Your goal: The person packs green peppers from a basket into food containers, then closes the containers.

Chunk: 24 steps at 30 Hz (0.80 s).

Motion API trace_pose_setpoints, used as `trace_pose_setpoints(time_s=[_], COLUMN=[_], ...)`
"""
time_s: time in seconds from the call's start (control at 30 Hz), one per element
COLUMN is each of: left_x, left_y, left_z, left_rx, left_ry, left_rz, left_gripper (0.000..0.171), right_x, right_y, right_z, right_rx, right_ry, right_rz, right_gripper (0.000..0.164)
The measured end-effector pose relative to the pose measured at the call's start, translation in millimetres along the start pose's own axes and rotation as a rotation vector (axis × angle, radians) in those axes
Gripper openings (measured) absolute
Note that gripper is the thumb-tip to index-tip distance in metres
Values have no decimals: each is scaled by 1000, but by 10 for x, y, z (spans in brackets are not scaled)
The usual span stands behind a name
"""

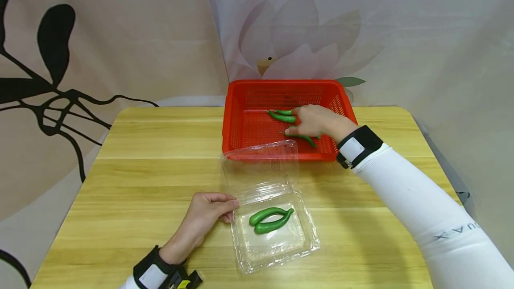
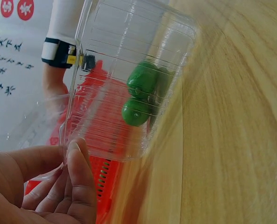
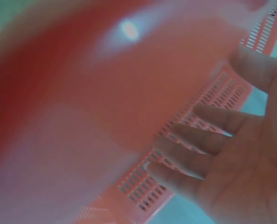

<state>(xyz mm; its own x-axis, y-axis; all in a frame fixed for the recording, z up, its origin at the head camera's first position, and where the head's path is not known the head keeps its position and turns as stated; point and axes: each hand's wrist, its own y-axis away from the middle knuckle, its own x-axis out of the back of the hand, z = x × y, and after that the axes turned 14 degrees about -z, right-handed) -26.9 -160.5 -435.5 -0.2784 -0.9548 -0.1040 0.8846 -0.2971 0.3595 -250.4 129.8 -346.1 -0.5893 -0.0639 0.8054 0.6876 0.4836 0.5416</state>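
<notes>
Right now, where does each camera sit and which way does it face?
Head: worn there, facing forward and down at the table, red basket and clear container; left hand, right hand and white sleeves show.
Left wrist: worn there, facing the container's side; left hand and right sleeve show.
Right wrist: worn there, facing the basket, partly blurred; right hand shows.
Head and left-wrist views share the container's two green peppers.

Right hand (image 3: pixel 236 149) at right, fingers extended; red basket (image 3: pixel 150 186) beyond, slotted wall visible; foreground red surface (image 3: pixel 129 84) blurred, glare spot (image 3: pixel 129 30).
</notes>
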Motion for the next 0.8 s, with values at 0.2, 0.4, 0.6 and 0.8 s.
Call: trace_pose_setpoints(time_s=[0.2, 0.4, 0.6, 0.8], left_x=[-8, -1, -6, -6], left_y=[8, 3, -5, 3], left_z=[5, -7, -12, -12], left_rx=[0, -2, 6, -6], left_ry=[5, 3, 3, 3], left_rz=[4, 5, 16, 2], left_gripper=[24, 24, 22, 23], right_x=[13, 65, 82, 71], right_y=[-4, 11, 1, -34], right_z=[11, 16, -5, -61], right_rx=[-57, -76, -110, -146], right_ry=[24, 41, 97, 201], right_rz=[-79, -132, -145, -177], right_gripper=[44, 34, 34, 34])
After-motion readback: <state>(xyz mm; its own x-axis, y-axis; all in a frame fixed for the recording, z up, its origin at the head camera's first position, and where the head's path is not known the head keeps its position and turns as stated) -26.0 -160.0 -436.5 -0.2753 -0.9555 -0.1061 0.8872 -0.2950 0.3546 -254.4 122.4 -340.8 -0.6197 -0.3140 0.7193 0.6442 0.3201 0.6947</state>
